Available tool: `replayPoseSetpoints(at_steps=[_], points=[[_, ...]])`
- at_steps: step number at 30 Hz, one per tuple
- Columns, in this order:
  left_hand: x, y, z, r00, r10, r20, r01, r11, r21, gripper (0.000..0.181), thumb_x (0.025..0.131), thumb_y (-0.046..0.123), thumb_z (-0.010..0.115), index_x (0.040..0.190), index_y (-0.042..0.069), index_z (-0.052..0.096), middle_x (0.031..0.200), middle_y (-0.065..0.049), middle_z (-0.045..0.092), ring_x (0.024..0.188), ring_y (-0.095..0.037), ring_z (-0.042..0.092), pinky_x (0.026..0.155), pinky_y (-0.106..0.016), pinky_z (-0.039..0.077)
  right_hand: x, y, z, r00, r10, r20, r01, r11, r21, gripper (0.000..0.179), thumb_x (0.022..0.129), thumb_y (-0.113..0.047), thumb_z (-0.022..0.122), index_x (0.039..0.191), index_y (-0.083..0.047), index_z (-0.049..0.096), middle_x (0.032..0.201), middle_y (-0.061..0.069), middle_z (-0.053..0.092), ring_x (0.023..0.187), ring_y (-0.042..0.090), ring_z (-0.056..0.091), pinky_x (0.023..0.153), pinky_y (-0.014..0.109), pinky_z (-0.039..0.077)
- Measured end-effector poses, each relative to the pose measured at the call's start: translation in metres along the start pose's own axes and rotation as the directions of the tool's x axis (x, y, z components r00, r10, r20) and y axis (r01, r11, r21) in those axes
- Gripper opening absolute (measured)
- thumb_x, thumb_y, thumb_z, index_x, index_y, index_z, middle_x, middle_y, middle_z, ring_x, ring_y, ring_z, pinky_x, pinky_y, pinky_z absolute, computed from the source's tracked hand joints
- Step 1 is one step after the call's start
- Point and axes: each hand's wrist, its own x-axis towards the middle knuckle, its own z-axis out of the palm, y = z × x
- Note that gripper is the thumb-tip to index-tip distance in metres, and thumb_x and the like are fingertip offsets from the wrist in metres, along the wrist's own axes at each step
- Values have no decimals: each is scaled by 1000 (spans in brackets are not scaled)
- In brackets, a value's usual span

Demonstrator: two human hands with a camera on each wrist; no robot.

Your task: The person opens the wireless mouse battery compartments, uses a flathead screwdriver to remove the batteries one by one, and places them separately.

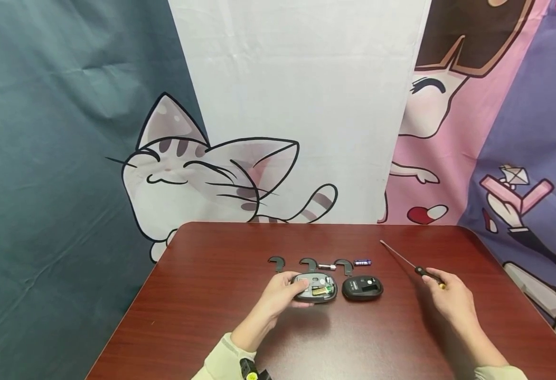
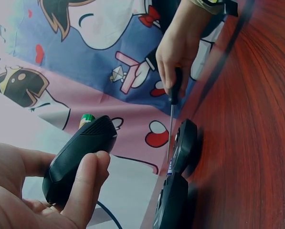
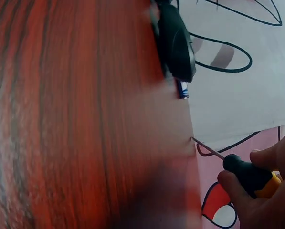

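My left hand grips a black computer mouse with its underside up and its battery bay uncovered. A green-and-gold battery shows in the bay, and its green end sticks up past the mouse in the left wrist view. Over the table's right side, my right hand holds a screwdriver by its black-and-yellow handle, the thin shaft pointing away to the left. Between the hands a second mouse lies underside up on the table.
Three dark hook-shaped covers lie in a row behind the mice. Among them are a white battery and a blue battery. The left wrist view shows another dark mouse on the tabletop. A printed curtain hangs beyond the far table edge.
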Motion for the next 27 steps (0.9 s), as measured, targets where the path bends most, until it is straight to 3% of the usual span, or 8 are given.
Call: replayPoseSetpoints(at_steps=[5,12,22,24,27], points=[[0,0,-1,1000,8,1,-8,1000,-2,38,99,12,62,126,-15,56,97,-20,73,79,-30,76,75,-38,65,4,0,0,999,-29,26,31,995,-92,34,93,-19,70,120,2,69,116,37,63,108,57,58,79,67,49],[-4,1,-2,1000,4,0,-4,1000,1,39,100,13,62,126,-15,56,97,-18,73,78,-27,75,75,-37,65,6,3,-3,985,32,170,6,975,-223,42,88,-29,76,123,-5,71,117,34,65,108,60,57,76,65,50],[-5,2,-3,1000,6,1,-6,1000,12,39,99,13,62,125,-15,56,95,-16,73,79,-25,75,75,-38,65,4,7,0,971,28,237,28,973,-229,43,86,-33,78,121,-8,72,114,30,67,103,58,60,71,64,51],[-5,2,-3,1000,8,1,-8,1000,16,39,98,13,63,125,-15,56,95,-16,73,79,-25,75,76,-40,64,4,7,1,968,39,249,20,973,-229,44,87,-35,77,122,-9,72,108,27,71,97,54,64,68,61,52],[-5,2,-3,1000,8,0,-8,1000,15,38,98,12,63,124,-15,57,94,-15,73,79,-24,75,78,-43,64,4,6,1,957,66,283,-3,976,-218,43,88,-36,76,122,-10,72,86,10,76,80,34,70,60,50,52]])
